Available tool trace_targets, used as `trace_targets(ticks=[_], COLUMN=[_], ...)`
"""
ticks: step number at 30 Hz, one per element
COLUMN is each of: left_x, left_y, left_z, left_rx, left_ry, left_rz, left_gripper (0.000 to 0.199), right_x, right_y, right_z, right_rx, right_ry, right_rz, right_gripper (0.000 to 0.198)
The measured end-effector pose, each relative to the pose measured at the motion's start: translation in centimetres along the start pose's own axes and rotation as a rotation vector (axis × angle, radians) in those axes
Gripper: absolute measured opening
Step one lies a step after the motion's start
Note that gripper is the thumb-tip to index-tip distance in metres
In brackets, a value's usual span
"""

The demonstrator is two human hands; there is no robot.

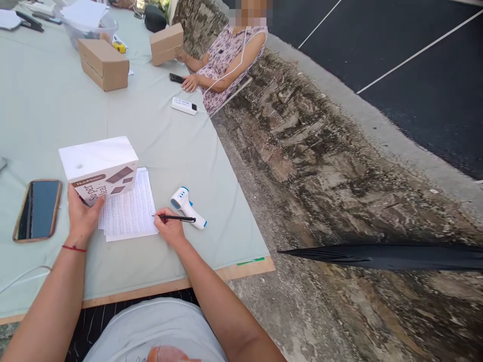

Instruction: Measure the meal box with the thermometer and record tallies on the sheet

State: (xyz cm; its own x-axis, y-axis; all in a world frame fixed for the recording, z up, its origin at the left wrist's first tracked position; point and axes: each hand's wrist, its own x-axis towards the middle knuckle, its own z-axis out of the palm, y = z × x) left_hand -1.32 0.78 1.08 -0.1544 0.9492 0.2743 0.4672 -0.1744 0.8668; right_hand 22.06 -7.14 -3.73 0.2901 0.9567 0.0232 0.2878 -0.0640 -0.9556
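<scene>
My left hand (pixel 83 211) grips a white cardboard box (pixel 98 156) by its near lower edge, and the box is tilted toward me with brown print on its front. Under and beside it lie sheets of paper (pixel 130 216) covered in small dense writing. My right hand (pixel 169 227) is closed around a black pen (pixel 177 218) at the right edge of the sheets. Just beyond that hand, a white and blue infrared thermometer (pixel 188 207) rests on the tablecloth. A phone in a wooden-edged case (pixel 37 210) lies to the left of the box.
Across the table (pixel 151 151), a seated person (pixel 230 65) holds a brown carton (pixel 166 44) and touches a dark phone (pixel 176 78). Nearby are a white device (pixel 184 105), another brown carton (pixel 103 64) and a plastic basin (pixel 88 25). A stone wall (pixel 320 151) runs along the right.
</scene>
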Motion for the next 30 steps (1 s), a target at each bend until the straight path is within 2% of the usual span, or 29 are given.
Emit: trace_targets(ticks=[9,16,30], left_x=[0.1,0.1,0.2], left_y=[-0.8,-0.7,-0.9], left_z=[0.2,0.1,0.2], left_rx=[0.023,0.026,0.028], left_ry=[0.001,-0.004,-0.006], left_rz=[-0.002,-0.025,0.0], left_gripper=[0.07,0.071,0.071], right_x=[-0.1,0.0,0.2], right_y=[-0.1,0.1,-0.1], right_z=[-0.1,0.0,0.0], right_rx=[-0.006,0.045,0.02], right_ry=[0.007,0.077,0.045], right_rz=[0.018,0.094,0.083], right_gripper=[0.01,0.013,0.011])
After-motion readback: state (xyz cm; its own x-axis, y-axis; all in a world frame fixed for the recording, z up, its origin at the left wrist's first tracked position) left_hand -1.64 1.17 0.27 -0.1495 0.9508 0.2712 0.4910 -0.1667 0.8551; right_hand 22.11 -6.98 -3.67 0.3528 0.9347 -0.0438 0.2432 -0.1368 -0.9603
